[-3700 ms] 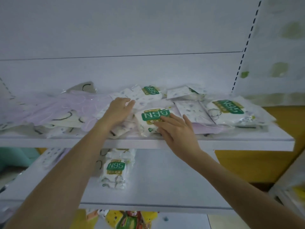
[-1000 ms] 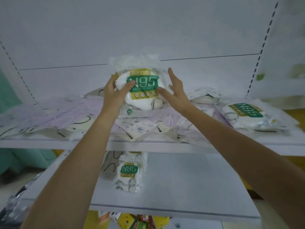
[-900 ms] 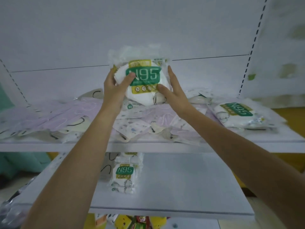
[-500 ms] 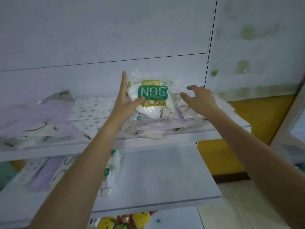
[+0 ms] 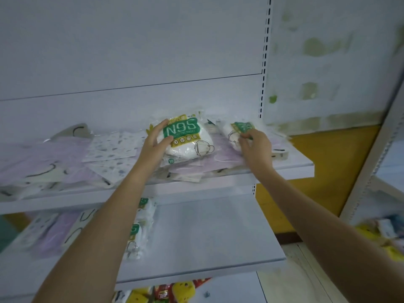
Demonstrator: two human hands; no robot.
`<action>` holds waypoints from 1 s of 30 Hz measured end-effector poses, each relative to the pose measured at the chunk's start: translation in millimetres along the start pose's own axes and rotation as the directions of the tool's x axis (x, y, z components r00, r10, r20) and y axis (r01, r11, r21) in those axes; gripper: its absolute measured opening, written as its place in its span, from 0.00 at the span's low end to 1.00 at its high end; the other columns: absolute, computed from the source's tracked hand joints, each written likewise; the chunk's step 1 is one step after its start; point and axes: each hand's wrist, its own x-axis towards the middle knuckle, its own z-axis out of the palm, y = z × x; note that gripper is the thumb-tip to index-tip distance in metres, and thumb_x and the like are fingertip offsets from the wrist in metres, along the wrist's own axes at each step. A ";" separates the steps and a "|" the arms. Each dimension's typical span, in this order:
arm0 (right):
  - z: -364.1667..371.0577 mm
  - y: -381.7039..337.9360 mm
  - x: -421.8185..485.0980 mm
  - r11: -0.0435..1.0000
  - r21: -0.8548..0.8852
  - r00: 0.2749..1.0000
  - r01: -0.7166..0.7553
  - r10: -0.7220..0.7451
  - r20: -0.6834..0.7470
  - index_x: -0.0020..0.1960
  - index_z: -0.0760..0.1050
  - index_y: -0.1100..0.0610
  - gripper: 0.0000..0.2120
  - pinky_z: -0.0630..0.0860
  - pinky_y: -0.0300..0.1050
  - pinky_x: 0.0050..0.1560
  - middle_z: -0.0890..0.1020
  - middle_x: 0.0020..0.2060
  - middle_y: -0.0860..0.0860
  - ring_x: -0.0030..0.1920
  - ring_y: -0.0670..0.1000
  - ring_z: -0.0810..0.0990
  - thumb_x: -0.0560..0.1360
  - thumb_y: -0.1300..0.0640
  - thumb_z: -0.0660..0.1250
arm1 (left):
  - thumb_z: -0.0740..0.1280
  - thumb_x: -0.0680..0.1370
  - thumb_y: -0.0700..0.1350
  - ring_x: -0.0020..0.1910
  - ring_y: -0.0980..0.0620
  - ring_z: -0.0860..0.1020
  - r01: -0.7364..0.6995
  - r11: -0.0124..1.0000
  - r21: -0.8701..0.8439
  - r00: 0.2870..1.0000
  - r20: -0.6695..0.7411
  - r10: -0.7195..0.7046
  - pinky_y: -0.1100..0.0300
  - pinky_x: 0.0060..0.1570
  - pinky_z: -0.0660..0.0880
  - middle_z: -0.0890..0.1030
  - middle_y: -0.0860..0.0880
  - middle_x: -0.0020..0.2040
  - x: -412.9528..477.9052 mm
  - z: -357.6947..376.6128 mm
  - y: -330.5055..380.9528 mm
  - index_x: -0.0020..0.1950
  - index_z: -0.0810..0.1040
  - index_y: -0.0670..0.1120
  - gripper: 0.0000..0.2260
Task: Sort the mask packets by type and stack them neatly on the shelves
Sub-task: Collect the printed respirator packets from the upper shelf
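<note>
A white N95 packet (image 5: 188,138) with a green label lies on purple packets on the upper shelf (image 5: 290,170). My left hand (image 5: 156,141) grips its left edge, thumb on the front. A second N95 packet (image 5: 235,132) lies to its right, near the shelf's right end; my right hand (image 5: 254,146) has curled fingers on its label and covers part of it. Purple packets (image 5: 41,156) and dotted white packets (image 5: 113,145) are spread over the left part of the shelf.
On the lower shelf (image 5: 207,235) a pile of N95 packets (image 5: 140,226) shows behind my left forearm, with purple and patterned packets (image 5: 59,230) to its left. A slotted upright (image 5: 265,57) bounds the shelf on the right. Yellow goods (image 5: 380,235) lie on another rack at far right.
My left hand brought the N95 packet down from mid-air onto the right part of the upper shelf. My right hand let go of it and moved right onto the second N95 packet.
</note>
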 end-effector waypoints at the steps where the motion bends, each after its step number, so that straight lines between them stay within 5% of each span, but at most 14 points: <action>1: -1.0 -3.0 -2.7 0.996 0.061 0.997 0.063 -0.060 -0.050 0.52 0.77 0.64 0.07 0.62 0.31 0.49 0.76 0.57 0.58 0.60 0.55 0.73 0.78 0.63 0.62 | 0.62 0.79 0.47 0.68 0.50 0.69 0.027 0.999 -0.028 1.000 -0.012 -0.027 0.47 0.68 0.67 0.64 0.52 0.72 0.3 0.1 1.2 0.65 0.70 0.63 0.17; 3: 1.5 -9.9 -5.8 0.950 0.122 0.958 0.286 -0.283 -0.043 0.50 0.77 0.65 0.06 0.60 0.30 0.61 0.72 0.64 0.58 0.66 0.51 0.68 0.77 0.63 0.64 | 0.61 0.78 0.54 0.67 0.49 0.71 0.067 0.991 -0.120 0.997 -0.016 -0.069 0.45 0.67 0.67 0.69 0.51 0.70 2.2 -0.1 3.7 0.67 0.70 0.57 0.17; 5: 11.1 -10.5 -4.2 0.842 0.147 0.840 0.519 -0.534 0.096 0.47 0.78 0.65 0.06 0.59 0.38 0.69 0.72 0.65 0.60 0.68 0.51 0.65 0.75 0.64 0.64 | 0.57 0.80 0.57 0.64 0.47 0.74 0.106 0.965 -0.240 0.994 0.008 -0.107 0.45 0.66 0.68 0.75 0.47 0.66 1.1 0.8 11.0 0.67 0.71 0.53 0.18; 8: 23.3 -17.9 -3.8 0.769 0.166 0.708 0.617 -0.634 0.311 0.47 0.77 0.67 0.09 0.57 0.38 0.69 0.75 0.64 0.60 0.68 0.52 0.64 0.74 0.67 0.59 | 0.55 0.80 0.57 0.56 0.47 0.80 0.136 0.957 -0.255 0.990 0.060 -0.125 0.50 0.59 0.75 0.81 0.45 0.57 -1.2 -0.8 18.4 0.61 0.76 0.49 0.18; 12: 32.5 -27.5 -4.9 0.775 0.214 0.731 0.595 -0.632 0.256 0.45 0.77 0.66 0.09 0.59 0.35 0.67 0.73 0.62 0.52 0.68 0.52 0.65 0.73 0.69 0.58 | 0.65 0.77 0.44 0.49 0.48 0.82 0.085 0.958 -0.274 0.996 0.043 -0.076 0.54 0.49 0.80 0.85 0.49 0.46 -4.4 -11.7 23.3 0.55 0.77 0.47 0.08; 18: 53.5 -61.6 -13.5 0.810 0.378 0.803 0.449 -0.551 0.226 0.45 0.76 0.60 0.08 0.58 0.24 0.65 0.71 0.62 0.47 0.69 0.47 0.64 0.74 0.69 0.61 | 0.70 0.72 0.39 0.50 0.51 0.82 0.038 0.968 -0.247 0.998 0.067 -0.022 0.58 0.50 0.79 0.83 0.49 0.52 -18.1 -50.5 35.3 0.62 0.72 0.43 0.19; 21: 66.2 -85.2 -31.9 0.797 0.506 0.820 0.330 -0.508 0.265 0.45 0.74 0.52 0.09 0.62 0.32 0.68 0.71 0.63 0.45 0.68 0.42 0.66 0.72 0.65 0.61 | 0.66 0.74 0.34 0.48 0.53 0.82 0.001 0.979 -0.203 0.998 -0.053 -0.012 0.58 0.50 0.79 0.82 0.49 0.51 -33.4 -76.5 33.9 0.62 0.72 0.41 0.17; 23: 73.5 -107.4 -49.2 0.788 0.580 0.845 0.210 -0.444 0.299 0.54 0.71 0.46 0.13 0.62 0.39 0.69 0.67 0.66 0.43 0.68 0.38 0.64 0.72 0.58 0.63 | 0.65 0.75 0.33 0.45 0.56 0.83 -0.030 0.973 -0.227 0.996 -0.085 0.011 0.61 0.44 0.79 0.84 0.53 0.45 -48.9 -99.3 32.9 0.58 0.73 0.43 0.12; 26: 87.8 -143.6 -76.1 0.820 0.569 0.823 0.065 -0.366 0.434 0.67 0.60 0.40 0.30 0.58 0.46 0.72 0.58 0.72 0.44 0.73 0.44 0.57 0.69 0.45 0.68 | 0.71 0.73 0.43 0.45 0.56 0.83 -0.022 0.956 -0.292 1.000 -0.018 0.017 0.63 0.40 0.79 0.85 0.53 0.44 -82.5 -144.7 28.4 0.55 0.73 0.45 0.13; 30: 125.4 -177.2 -136.2 0.819 0.567 0.660 -0.087 -0.379 0.649 0.73 0.53 0.38 0.42 0.64 0.57 0.70 0.58 0.73 0.43 0.73 0.48 0.61 0.64 0.36 0.70 | 0.81 0.52 0.60 0.46 0.55 0.83 0.084 0.953 -0.290 0.996 -0.011 -0.091 0.62 0.41 0.79 0.85 0.52 0.47 -141.1 -214.1 7.2 0.57 0.73 0.46 0.39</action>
